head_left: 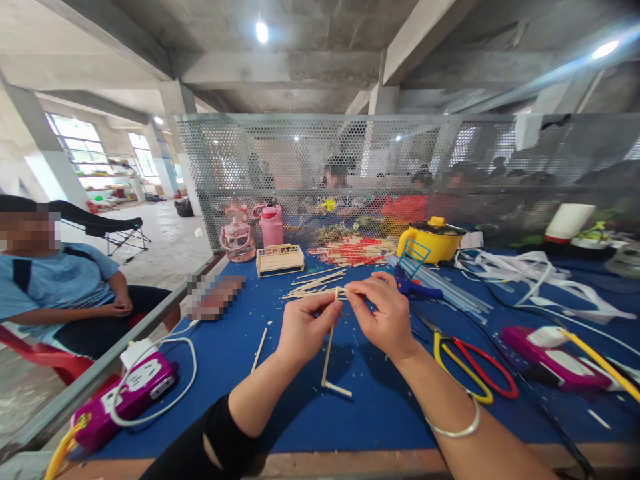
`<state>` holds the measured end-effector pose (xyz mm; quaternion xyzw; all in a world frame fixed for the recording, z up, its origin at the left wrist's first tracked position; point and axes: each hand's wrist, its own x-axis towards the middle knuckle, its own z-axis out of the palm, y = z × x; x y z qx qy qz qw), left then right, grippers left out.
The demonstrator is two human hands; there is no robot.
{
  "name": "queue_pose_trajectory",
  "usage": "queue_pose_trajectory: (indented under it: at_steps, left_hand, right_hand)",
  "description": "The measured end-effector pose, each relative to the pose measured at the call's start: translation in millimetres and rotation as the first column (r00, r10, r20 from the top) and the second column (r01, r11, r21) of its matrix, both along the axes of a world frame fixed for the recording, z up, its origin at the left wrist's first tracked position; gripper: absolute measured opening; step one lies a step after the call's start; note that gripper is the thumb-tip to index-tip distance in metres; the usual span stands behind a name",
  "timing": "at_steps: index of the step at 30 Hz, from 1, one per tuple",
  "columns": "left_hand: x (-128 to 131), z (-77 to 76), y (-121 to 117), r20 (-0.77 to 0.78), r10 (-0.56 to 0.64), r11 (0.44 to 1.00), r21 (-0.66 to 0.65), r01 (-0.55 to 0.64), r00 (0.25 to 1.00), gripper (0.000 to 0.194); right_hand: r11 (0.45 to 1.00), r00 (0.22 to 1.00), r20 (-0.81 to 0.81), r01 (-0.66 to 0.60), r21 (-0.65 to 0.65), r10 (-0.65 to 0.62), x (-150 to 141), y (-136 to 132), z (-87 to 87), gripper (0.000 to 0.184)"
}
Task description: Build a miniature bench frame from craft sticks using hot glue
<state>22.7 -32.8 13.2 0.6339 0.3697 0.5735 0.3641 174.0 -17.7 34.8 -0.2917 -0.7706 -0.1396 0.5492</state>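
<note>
While the left hand pinches thumb to forefinger at the top of a jointed stick piece, the right hand grips near the same end, fingers closed to a narrow pinch, both sets of tips almost meeting. Piece hangs over the blue worktop, lower part bent off toward the right; cannot tell if it touches down. Lone stick near the left wrist. Loose pale sticks just beyond the hands. Farther back: slatted stick model, heap of red-tipped sticks. To the right: blue glue gun, red-and-yellow-handled scissors, yellow pot behind. Perforated screen past these; seated person off left.
</note>
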Motion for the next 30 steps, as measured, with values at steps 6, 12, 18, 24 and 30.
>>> queue_pose_trajectory:
  at_steps: [6, 12, 18, 24, 30]
  left_hand:
    - [-0.1, 1.4, -1.5, 0.005, 0.004, 1.0, -0.007, -0.004, 1.0, 0.031]
    - [-0.7, 2.1, -1.2, -0.008, 0.012, 1.0, 0.004, -0.012, 1.0, 0.031]
    - [-0.6, 1.1, 0.4, -0.018, 0.009, 1.0, 0.019, -0.009, 1.0, 0.03]
    - [-0.4, 1.7, -0.4, -0.007, 0.007, 1.0, 0.002, -0.007, 1.0, 0.031]
    - [-0.7, 2.1, -0.7, -0.003, 0.006, 1.0, -0.002, -0.006, 1.0, 0.032]
  right_hand:
    - [1.0, 1.0, -0.001, -0.004, 0.002, 0.004, -0.2, -0.3, 0.4, 0.008]
    - [1.0, 1.0, -0.004, 0.0, 0.004, 0.0, -0.6, -0.6, 1.1, 0.008]
    - [1.0, 1.0, -0.004, -0.005, 0.003, 0.005, -0.2, -0.7, 0.4, 0.009]
    - [1.0, 1.0, -0.007, -0.004, 0.001, 0.004, -0.6, -0.5, 0.2, 0.009]
    - [1.0, 1.0, -0.006, 0.003, -0.005, -0.003, -1.2, -0.8, 0.8, 0.007]
